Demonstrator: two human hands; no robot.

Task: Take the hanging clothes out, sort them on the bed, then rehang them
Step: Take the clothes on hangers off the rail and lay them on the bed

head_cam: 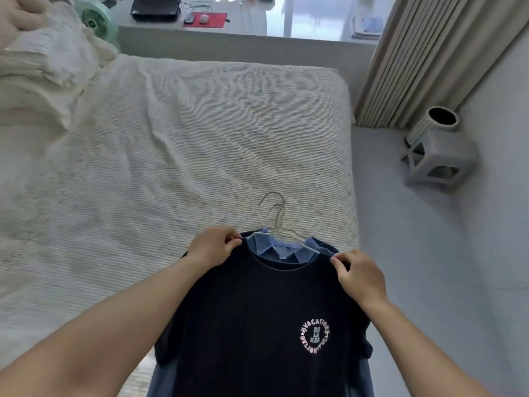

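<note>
A dark navy T-shirt [257, 325] with a round pink-and-white print lies on the near right part of the bed [177, 133]. Under it is a blue collared shirt [283, 249]; its collar shows in the neck opening. Thin wire hangers [279, 216] stick out above the collars, hooks pointing away from me. My left hand [213, 246] pinches the T-shirt's left shoulder by the neckline. My right hand [359, 275] pinches the right shoulder by the neckline.
A bunched cream blanket [48, 61] lies at the bed's far left, with a green fan [96, 20] behind it. A grey desk [229, 32] stands past the bed. A curtain [423, 53] and a grey stool with a vase [438, 150] are on the floor to the right.
</note>
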